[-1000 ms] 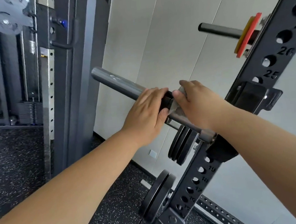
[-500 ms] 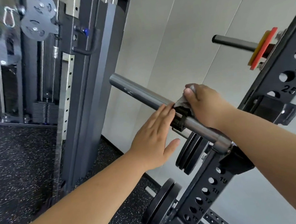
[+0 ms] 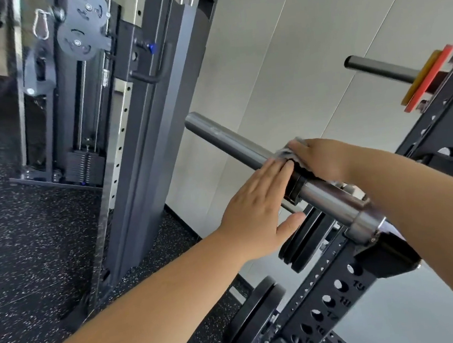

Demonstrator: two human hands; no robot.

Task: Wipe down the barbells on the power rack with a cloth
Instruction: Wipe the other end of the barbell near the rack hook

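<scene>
On the black steel rack upright point(image 3: 336, 295) with its numbered holes, two bars are racked. The lower grey steel barbell point(image 3: 230, 143) sits in a hook on the upright and its sleeve runs up and to the left away from it. The upper grey steel barbell point(image 3: 376, 69) sticks out higher up the same upright and carries one red disc plate point(image 3: 432, 77) with one yellow disc plate point(image 3: 419, 78) against it.

One crumpled grey cloth point(image 3: 287, 152) lies over the lower barbell, left of the upright, just beyond a single black collar point(image 3: 296, 180) on the sleeve. The right hand point(image 3: 322, 158) is curled over the top of the bar and grasps that cloth against the metal. The left hand point(image 3: 255, 213) is released: four straight fingers lie flat on the collar and bar, with the thumb spread out beneath.

Two clusters of black weight plates point(image 3: 303, 244) hang on the left side of the upright, one under the lower barbell and one further down point(image 3: 252, 319). Far left of the upright, two round grey pulleys point(image 3: 78, 44) sit on a cable column.

A second ago the left fingers were wrapped over the bar; half a second ago they had already straightened, as now. The right hand and cloth have stayed beside the collar, and the view has swung to show more of the cable column.
</scene>
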